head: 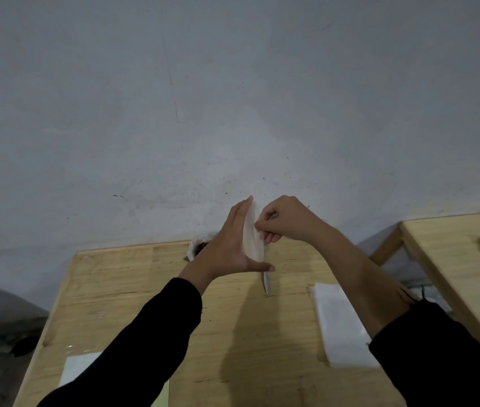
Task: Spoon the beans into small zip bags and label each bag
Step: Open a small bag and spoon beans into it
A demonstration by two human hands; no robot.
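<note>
Above the wooden table [133, 295] my left hand [232, 245] holds a small clear zip bag [252, 233] edge-on, flat between the raised fingers and the thumb. My right hand [284, 218] pinches the bag's near edge with its fingertips. A metal spoon [266, 279] hangs down below the two hands; I cannot tell which hand holds it. Behind my left hand, at the table's far edge, a white container with dark beans [199, 248] is mostly hidden.
A stack of white zip bags [338, 321] lies on the table at the right, under my right forearm. White and pale green sheets [81, 367] lie at the near left. A second wooden table [450, 259] with a metal object stands to the right. A grey wall is close behind.
</note>
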